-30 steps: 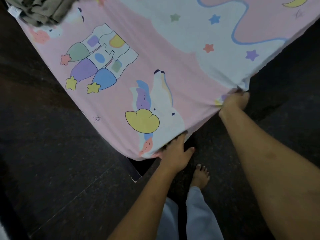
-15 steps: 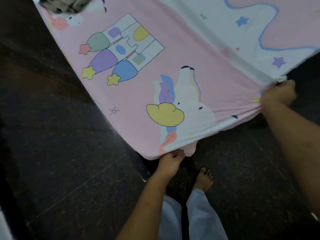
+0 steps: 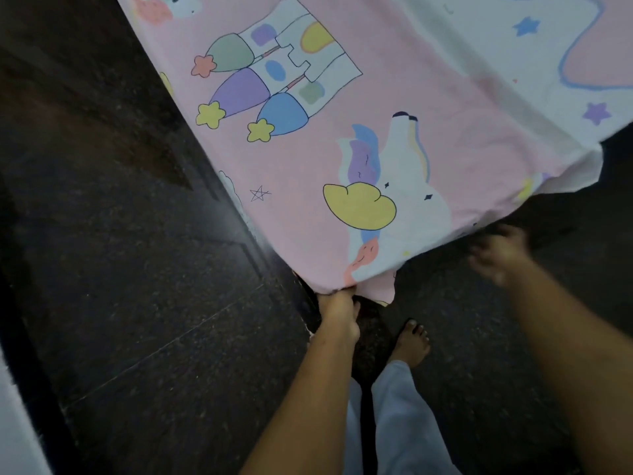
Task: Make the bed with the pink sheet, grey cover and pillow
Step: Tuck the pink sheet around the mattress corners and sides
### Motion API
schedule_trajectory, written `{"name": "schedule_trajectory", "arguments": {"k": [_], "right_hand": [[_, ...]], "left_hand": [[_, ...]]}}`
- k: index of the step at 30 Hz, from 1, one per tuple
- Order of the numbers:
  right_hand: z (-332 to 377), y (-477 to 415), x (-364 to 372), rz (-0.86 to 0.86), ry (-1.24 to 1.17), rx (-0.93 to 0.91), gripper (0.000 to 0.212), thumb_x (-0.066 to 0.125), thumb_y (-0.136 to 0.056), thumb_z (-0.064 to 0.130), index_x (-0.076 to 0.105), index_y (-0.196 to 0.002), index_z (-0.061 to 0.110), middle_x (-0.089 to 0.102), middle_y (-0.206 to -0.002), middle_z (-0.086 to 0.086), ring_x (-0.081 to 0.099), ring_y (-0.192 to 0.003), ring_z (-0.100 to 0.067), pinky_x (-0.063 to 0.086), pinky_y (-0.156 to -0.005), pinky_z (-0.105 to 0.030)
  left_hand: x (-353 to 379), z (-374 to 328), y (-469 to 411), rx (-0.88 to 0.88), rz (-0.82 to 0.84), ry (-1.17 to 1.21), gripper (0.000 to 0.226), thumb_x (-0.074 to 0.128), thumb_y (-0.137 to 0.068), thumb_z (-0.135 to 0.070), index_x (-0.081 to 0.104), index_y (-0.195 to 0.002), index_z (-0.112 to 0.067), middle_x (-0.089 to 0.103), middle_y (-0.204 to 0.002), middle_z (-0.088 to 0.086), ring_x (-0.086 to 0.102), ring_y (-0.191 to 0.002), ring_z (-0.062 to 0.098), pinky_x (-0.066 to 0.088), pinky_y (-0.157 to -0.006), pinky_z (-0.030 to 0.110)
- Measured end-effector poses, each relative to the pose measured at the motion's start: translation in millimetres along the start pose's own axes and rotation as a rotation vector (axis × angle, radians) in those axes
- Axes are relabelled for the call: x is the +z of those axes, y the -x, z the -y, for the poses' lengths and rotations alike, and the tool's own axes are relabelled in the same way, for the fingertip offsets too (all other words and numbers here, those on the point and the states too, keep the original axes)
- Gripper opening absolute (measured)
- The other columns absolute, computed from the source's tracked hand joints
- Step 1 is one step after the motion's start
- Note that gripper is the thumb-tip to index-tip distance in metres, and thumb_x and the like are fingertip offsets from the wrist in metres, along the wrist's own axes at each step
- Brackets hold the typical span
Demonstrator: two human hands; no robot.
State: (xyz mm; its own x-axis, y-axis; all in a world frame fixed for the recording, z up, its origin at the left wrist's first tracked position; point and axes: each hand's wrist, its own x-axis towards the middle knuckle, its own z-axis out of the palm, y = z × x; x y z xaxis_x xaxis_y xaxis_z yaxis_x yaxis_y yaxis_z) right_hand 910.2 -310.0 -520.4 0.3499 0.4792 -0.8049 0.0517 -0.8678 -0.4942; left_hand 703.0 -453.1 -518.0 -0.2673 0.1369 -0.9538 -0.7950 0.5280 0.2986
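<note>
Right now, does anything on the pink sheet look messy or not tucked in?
Yes. The pink cartoon-print sheet lies smooth on top, but a loose flap hangs untucked at the near corner, beside the left hand gripping the edge. The far right end also juts out loose. The blurred right hand holds nothing.

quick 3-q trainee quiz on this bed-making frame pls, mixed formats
1. True or false: the left hand grips the corner of the pink sheet.
2. Multiple choice: the right hand is A) clamped on the sheet edge, B) blurred, fingers spread, just below the edge, C) out of view.
3. Fill in: the yellow cloud print lies nearest the ___ hand.

Key: 1 true; 2 B; 3 left.
</note>
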Motion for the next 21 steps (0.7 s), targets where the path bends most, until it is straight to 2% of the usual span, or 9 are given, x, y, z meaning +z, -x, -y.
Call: {"name": "schedule_trajectory", "arguments": {"k": [2,4,7,9,11,14,16,18,21], "right_hand": [[-11.3,32.1,52.7,0.287,0.073,0.096,0.034,0.048,-0.094,0.006,0.046,-0.124,0.021,0.057,-0.095,-0.004,0.056,-0.087,-0.019,0.051,-0.067,-0.035],[-21.4,52.7,75.7,0.445,0.156,0.151,0.032,0.053,-0.091,0.003,0.051,-0.120,0.017,0.058,-0.083,-0.004,0.055,-0.074,-0.016,0.053,-0.059,-0.030],[-44.9,57.3,84.8,0.524,0.261,0.199,0.054,0.061,-0.083,-0.003,0.047,-0.130,0.019,0.065,-0.088,-0.005,0.060,-0.074,-0.015,0.052,-0.054,-0.027],[-54.5,60.2,90.4,0.562,0.294,0.214,0.053,0.062,-0.081,-0.007,0.049,-0.126,0.017,0.067,-0.086,-0.008,0.063,-0.073,-0.016,0.053,-0.056,-0.026],[-62.5,59.6,100.2,0.574,0.227,0.207,0.043,0.062,-0.081,-0.008,0.055,-0.119,0.012,0.069,-0.087,-0.014,0.066,-0.074,-0.022,0.056,-0.063,-0.030],[-69.0,63.2,120.6,0.555,0.180,0.185,0.021,0.057,-0.089,0.008,0.060,-0.108,0.016,0.068,-0.088,-0.009,0.064,-0.073,-0.020,0.057,-0.061,-0.032],[-77.2,59.3,132.9,0.486,0.171,0.140,0.023,0.059,-0.087,0.016,0.062,-0.109,0.017,0.067,-0.099,-0.011,0.066,-0.083,-0.026,0.059,-0.063,-0.040],[-86.1,49.4,140.2,0.418,0.222,0.103,0.030,0.062,-0.083,0.021,0.062,-0.113,0.015,0.066,-0.107,-0.016,0.064,-0.094,-0.034,0.057,-0.076,-0.051],[-87.6,39.1,137.1,0.367,0.282,0.124,0.028,0.057,-0.088,0.020,0.061,-0.114,0.011,0.064,-0.107,-0.016,0.064,-0.093,-0.031,0.058,-0.079,-0.046]], "left_hand": [[3.1,-1.4,-5.3,-0.053,-0.024,-0.037,0.045,0.055,-0.092,-0.003,0.050,-0.135,-0.013,0.054,-0.133,0.011,0.050,-0.123,0.027,0.045,-0.090,0.034],[3.6,-1.4,-10.7,-0.126,-0.016,-0.090,0.040,0.055,-0.093,-0.008,0.050,-0.133,-0.010,0.054,-0.131,0.012,0.055,-0.113,0.027,0.047,-0.084,0.034],[4.3,-1.9,-14.1,-0.153,0.014,-0.149,0.025,0.052,-0.096,-0.016,0.057,-0.119,-0.008,0.063,-0.109,0.011,0.059,-0.079,0.019,0.049,-0.067,0.029],[8.2,0.5,-16.9,-0.152,0.006,-0.158,0.012,0.048,-0.097,-0.015,0.059,-0.100,-0.010,0.064,-0.086,0.007,0.058,-0.069,0.017,0.049,-0.060,0.025],[11.6,2.3,-20.2,-0.152,-0.021,-0.120,0.015,0.044,-0.096,-0.009,0.057,-0.089,-0.011,0.063,-0.072,0.005,0.058,-0.060,0.015,0.048,-0.056,0.024],[17.9,5.8,-32.4,-0.133,-0.068,-0.028,0.019,0.036,-0.098,-0.010,0.055,-0.095,-0.013,0.061,-0.079,0.006,0.054,-0.064,0.016,0.046,-0.056,0.025],[21.8,7.6,-40.7,-0.123,-0.097,0.001,0.021,0.034,-0.099,-0.011,0.055,-0.103,-0.013,0.058,-0.089,0.008,0.051,-0.066,0.017,0.044,-0.056,0.027],[26.1,10.7,-47.9,-0.120,-0.101,0.014,0.020,0.037,-0.099,-0.013,0.053,-0.111,-0.015,0.056,-0.086,0.008,0.050,-0.067,0.017,0.043,-0.055,0.026],[33.0,15.2,-51.3,-0.097,-0.073,-0.008,0.030,0.038,-0.100,-0.012,0.049,-0.128,-0.010,0.059,-0.106,0.012,0.055,-0.091,0.023,0.044,-0.063,0.026]]}}
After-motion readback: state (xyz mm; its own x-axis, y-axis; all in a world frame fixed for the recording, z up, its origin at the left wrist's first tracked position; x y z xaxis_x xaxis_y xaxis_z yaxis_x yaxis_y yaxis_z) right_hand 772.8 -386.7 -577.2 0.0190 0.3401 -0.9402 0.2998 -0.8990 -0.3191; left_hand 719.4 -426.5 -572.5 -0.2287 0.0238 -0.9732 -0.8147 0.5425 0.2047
